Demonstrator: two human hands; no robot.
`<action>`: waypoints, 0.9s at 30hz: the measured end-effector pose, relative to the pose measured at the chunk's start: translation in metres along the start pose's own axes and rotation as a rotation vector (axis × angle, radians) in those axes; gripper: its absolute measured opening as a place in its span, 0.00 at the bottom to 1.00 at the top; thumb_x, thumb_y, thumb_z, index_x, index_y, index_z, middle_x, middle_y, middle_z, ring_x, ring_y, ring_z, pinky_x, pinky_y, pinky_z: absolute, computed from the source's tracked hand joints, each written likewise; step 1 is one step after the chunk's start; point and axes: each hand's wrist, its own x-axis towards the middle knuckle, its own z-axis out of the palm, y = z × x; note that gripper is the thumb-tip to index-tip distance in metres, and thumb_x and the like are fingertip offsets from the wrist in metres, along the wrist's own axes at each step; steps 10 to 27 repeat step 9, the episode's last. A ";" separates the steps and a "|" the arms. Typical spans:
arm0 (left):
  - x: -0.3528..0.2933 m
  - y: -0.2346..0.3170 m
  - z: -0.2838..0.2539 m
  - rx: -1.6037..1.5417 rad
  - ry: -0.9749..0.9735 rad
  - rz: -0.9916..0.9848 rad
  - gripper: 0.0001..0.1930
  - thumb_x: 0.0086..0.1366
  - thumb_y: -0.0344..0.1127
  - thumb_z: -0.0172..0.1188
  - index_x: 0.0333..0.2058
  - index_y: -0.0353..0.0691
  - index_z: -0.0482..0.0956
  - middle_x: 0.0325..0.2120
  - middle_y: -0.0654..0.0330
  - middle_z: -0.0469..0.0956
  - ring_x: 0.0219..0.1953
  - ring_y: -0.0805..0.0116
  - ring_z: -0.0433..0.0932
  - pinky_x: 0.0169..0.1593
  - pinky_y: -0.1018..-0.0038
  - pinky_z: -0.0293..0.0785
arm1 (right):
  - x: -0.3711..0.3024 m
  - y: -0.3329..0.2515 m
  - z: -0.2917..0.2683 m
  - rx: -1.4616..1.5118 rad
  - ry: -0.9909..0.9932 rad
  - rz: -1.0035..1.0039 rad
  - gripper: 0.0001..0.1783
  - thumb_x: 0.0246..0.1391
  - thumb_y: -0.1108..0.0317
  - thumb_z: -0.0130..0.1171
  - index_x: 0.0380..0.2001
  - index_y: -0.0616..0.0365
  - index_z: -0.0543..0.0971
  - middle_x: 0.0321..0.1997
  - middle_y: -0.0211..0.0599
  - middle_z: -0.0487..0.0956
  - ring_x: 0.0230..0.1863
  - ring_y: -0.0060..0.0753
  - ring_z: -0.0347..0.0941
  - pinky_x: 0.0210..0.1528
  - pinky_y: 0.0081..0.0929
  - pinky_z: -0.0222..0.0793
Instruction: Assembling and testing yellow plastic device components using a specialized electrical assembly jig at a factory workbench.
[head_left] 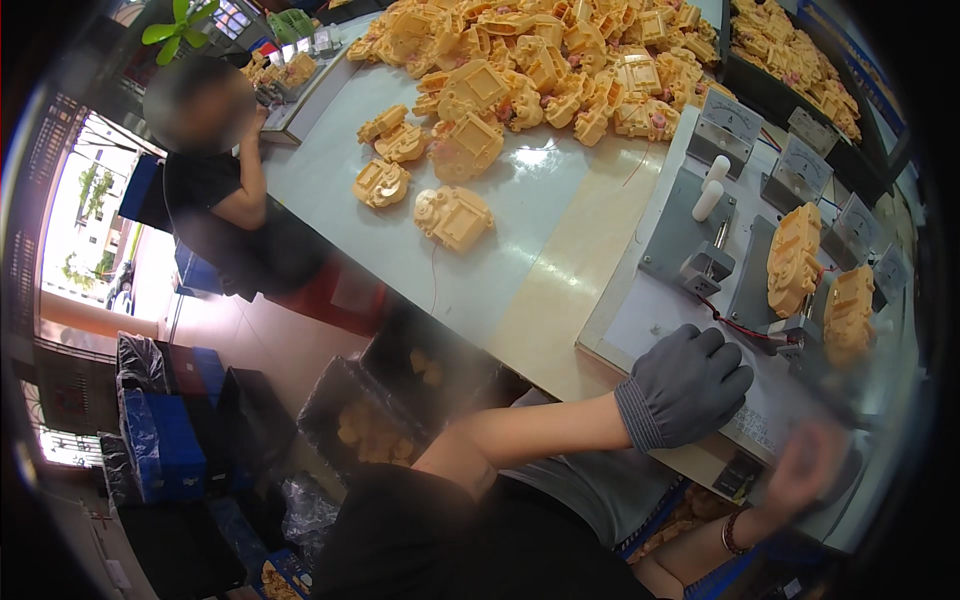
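My left hand (690, 388), in a grey knit glove, is curled closed beside the near edge of a white board; whatever its fingers hold, if anything, is hidden. To its right my bare right hand (806, 464) is smeared by motion near the board's front corner, its fingers unclear. Beyond them stands a grey metal fixture (668, 228) with white posts (708, 202) and a metal clamp (706, 268). Red and black wires run from that clamp to the right. One yellow plastic housing (795, 262) is mounted upright farther right, with another yellow housing (849, 312) beside it.
Several analog meters (726, 128) line the board's back. A heap of yellow housings (560, 65) covers the far table, with a loose one (455, 218) nearer. A black crate (790, 70) of parts stands far right. Another person (215, 190) sits left; bins (365, 425) stand below.
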 end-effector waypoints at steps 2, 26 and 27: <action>-0.001 0.000 0.002 -0.004 -0.010 0.009 0.11 0.48 0.39 0.62 0.28 0.44 0.73 0.24 0.63 0.69 0.28 0.64 0.71 0.31 0.68 0.67 | 0.000 -0.002 0.003 0.027 0.057 0.039 0.08 0.49 0.77 0.54 0.34 0.67 0.75 0.33 0.40 0.71 0.33 0.34 0.66 0.35 0.26 0.61; 0.003 -0.004 0.001 0.002 -0.047 0.095 0.09 0.48 0.38 0.61 0.26 0.43 0.72 0.23 0.62 0.69 0.28 0.63 0.71 0.32 0.66 0.67 | -0.012 0.012 0.001 0.041 0.073 0.093 0.14 0.49 0.73 0.56 0.41 0.66 0.75 0.38 0.40 0.72 0.37 0.34 0.65 0.39 0.27 0.61; 0.003 -0.004 0.001 0.002 -0.047 0.095 0.09 0.48 0.38 0.61 0.26 0.43 0.72 0.23 0.62 0.69 0.28 0.63 0.71 0.32 0.66 0.67 | -0.012 0.012 0.001 0.041 0.073 0.093 0.14 0.49 0.73 0.56 0.41 0.66 0.75 0.38 0.40 0.72 0.37 0.34 0.65 0.39 0.27 0.61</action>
